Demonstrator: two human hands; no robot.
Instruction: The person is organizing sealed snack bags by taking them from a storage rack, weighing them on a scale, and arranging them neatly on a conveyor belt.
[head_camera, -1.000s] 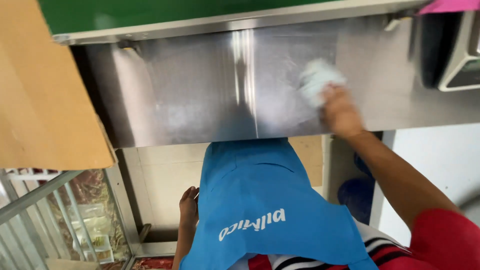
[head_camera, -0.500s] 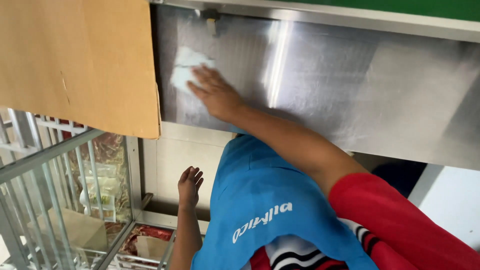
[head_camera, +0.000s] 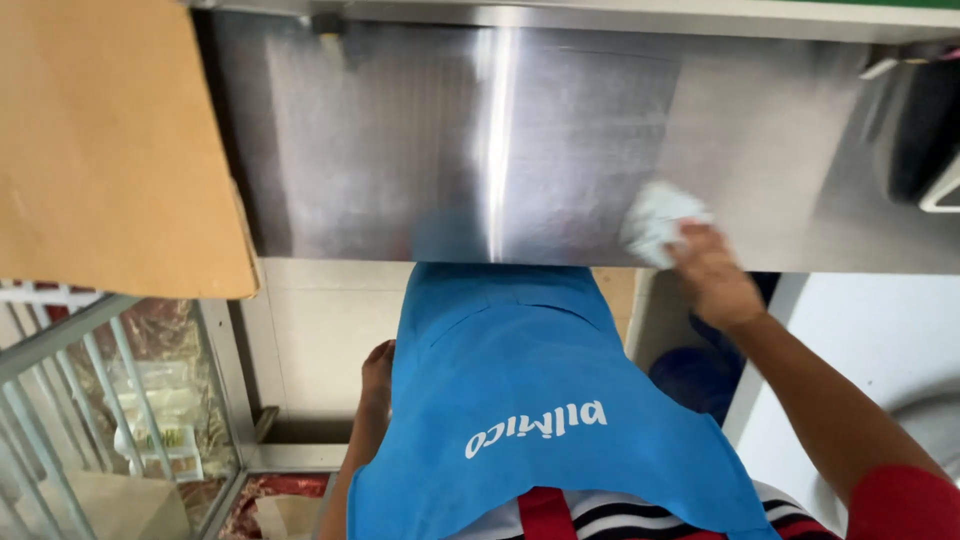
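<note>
We press a crumpled white cloth (head_camera: 655, 220) under our right hand (head_camera: 708, 280), fingers bunched around it, flat on the steel counter (head_camera: 400, 150) near its front edge. We should hold even pressure and overlap strokes along the grain. Our left hand (head_camera: 377, 365) hangs empty, fingers loosely curled, beside the blue apron (head_camera: 520, 380).

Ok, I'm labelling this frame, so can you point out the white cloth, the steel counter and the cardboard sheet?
white cloth (head_camera: 655, 218), head view, on the crumpled middle, just above the right hand (head_camera: 712, 282).
steel counter (head_camera: 420, 150), head view, on a bare stretch of its top.
cardboard sheet (head_camera: 105, 150), head view, on the middle of its flat face.
</note>
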